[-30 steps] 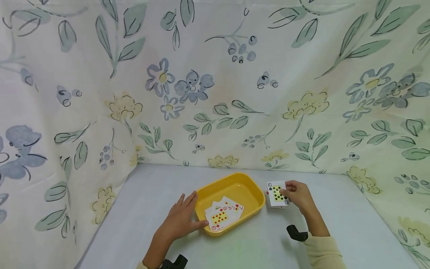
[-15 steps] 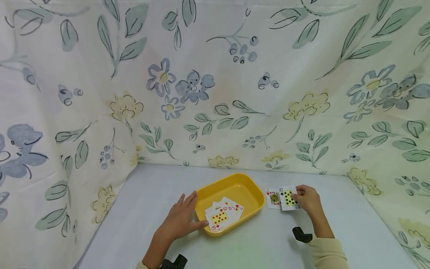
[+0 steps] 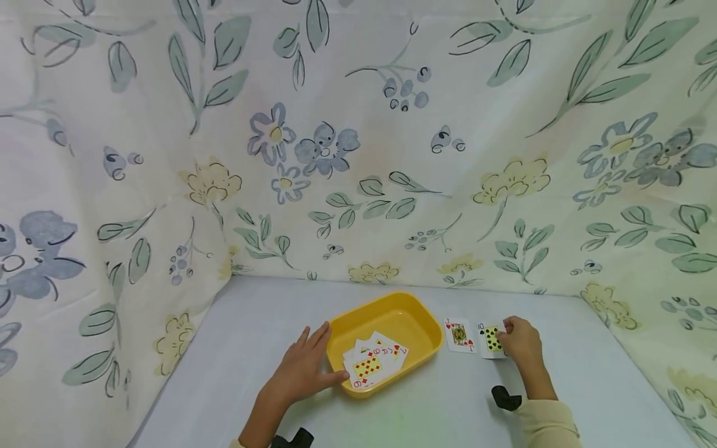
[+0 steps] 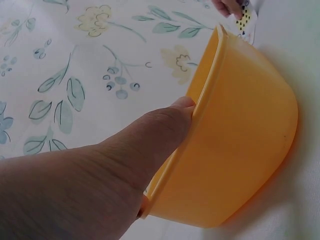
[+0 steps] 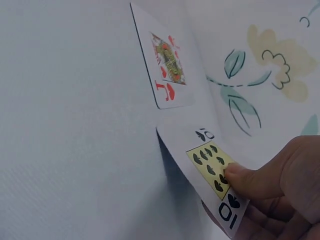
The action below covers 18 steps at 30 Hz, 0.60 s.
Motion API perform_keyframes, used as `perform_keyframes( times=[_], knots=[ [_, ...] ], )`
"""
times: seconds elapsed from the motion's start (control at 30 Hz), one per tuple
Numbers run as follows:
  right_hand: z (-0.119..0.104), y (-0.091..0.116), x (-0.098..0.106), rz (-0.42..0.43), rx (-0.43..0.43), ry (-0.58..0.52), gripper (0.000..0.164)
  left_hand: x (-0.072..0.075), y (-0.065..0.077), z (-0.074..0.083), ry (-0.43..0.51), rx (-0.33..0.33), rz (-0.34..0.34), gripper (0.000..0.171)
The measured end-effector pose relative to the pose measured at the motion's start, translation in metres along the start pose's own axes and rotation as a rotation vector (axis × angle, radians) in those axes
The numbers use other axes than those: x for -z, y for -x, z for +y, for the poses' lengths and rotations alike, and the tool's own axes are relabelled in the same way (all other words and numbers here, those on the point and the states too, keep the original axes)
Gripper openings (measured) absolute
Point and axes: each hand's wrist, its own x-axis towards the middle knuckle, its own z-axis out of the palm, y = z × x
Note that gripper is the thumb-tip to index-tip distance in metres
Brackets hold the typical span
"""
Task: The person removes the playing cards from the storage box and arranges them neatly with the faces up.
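Observation:
My right hand pinches the ten of spades between thumb and fingers, close above the table. In the right wrist view, the thumb presses on the face of that card, and a shadow falls beneath it. To its left the jack of hearts lies face up on the table. My left hand rests on the left end of a yellow tray, fingers spread and straight, thumb over the rim. Several face-up playing cards lie overlapped inside the tray, a red diamond card on top.
The pale table carries the tray in the middle, with the cards to its right. A floral cloth hangs behind and along both sides. A black wrist device sits on the right wrist.
My right hand has carried the ten of spades rightward, off the jack of hearts, which is now fully uncovered. The left hand and tray have stayed in place.

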Motion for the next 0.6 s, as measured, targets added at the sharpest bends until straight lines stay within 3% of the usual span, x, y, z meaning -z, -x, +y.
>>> perform_keyframes(
  times=[0.27,0.6],
  knots=[
    [0.004,-0.003,-0.006,0.035,-0.002,0.137,0.033,0.000,0.001,0.000,-0.001,-0.004,0.003,0.106],
    [0.005,-0.006,-0.011,0.032,0.003,0.207,0.038,-0.002,0.001,0.000,-0.008,-0.011,0.006,0.105]
  ],
)
